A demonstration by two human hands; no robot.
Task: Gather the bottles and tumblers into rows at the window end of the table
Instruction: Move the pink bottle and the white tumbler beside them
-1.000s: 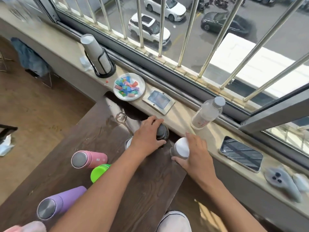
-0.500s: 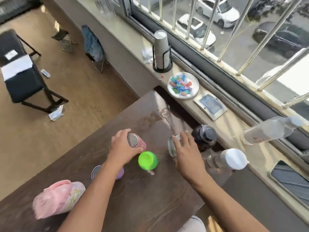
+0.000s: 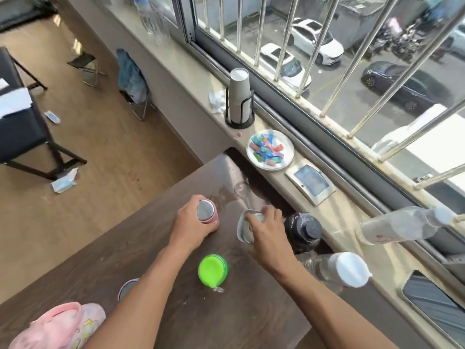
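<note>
The left hand point(image 3: 192, 224) is wrapping its fingers tight around the pink tumbler point(image 3: 207, 213), standing upright on the table point(image 3: 251, 311). At its three o'clock, the right hand point(image 3: 266, 231) is gripping the pale tumbler point(image 3: 244, 229), just beside the dark bottle point(image 3: 303, 230); the green-lidded tumbler point(image 3: 212, 269) is sitting at six o'clock

Paper cup stack point(image 3: 238, 93), candy plate point(image 3: 270, 149) (colourful wrappers), pink bag point(image 3: 59, 327)

We see bright daylight from the window point(image 3: 352, 71) (glare on the sill point(image 3: 347, 212)); edges bend and blur.
</note>
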